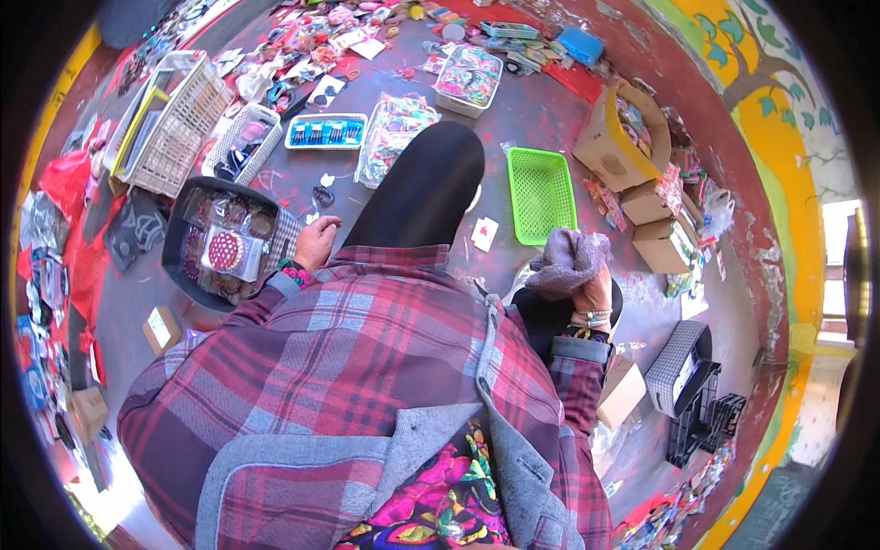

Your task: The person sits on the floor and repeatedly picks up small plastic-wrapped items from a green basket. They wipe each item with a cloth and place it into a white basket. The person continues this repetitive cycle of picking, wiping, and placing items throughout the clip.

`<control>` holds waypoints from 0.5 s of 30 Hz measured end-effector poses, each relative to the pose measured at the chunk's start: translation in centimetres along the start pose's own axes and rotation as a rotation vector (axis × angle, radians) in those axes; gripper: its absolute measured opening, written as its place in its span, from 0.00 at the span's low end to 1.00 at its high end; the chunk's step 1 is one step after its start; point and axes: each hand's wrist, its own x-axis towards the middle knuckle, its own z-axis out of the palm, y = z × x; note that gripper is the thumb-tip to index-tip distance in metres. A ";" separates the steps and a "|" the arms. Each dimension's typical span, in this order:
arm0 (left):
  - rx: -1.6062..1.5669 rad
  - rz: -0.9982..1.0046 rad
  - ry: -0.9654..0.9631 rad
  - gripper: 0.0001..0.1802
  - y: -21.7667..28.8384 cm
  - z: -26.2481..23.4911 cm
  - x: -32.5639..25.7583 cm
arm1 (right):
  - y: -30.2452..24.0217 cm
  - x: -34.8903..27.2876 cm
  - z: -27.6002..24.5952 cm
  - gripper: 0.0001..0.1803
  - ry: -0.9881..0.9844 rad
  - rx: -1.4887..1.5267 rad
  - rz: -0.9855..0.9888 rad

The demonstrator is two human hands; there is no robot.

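Observation:
I look down at my own plaid jacket and a black-trousered leg (423, 183) stretched across the floor. My left hand (316, 241) rests by the leg, beside a dark basket (174, 240) of clear packets holding round patterned items; its fingers look curled and I cannot tell if it holds anything. My right hand (594, 291) is closed on a bunched grey-purple cloth (568, 259) held above my right knee. An empty green plastic basket (541, 192) lies just beyond the cloth.
White mesh baskets (183, 119) and a blue tray (325, 131) lie at the far left, a basket of colourful items (468, 78) ahead. Cardboard boxes (619, 137) of goods line the right wall. Black crates (701, 417) stand at the lower right.

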 end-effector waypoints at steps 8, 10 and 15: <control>-0.026 -0.105 -0.019 0.12 -0.1 -0.8 -0.2 | 1.0 2.1 0.6 0.15 -0.030 0.021 0.044; -0.028 -0.065 0.000 0.12 -1.6 -1.0 -0.4 | 1.5 2.8 1.1 0.15 -0.021 0.017 0.069; 0.059 -0.114 0.060 0.13 -3.3 -2.4 -1.4 | 1.7 4.3 2.0 0.14 -0.046 -0.009 0.123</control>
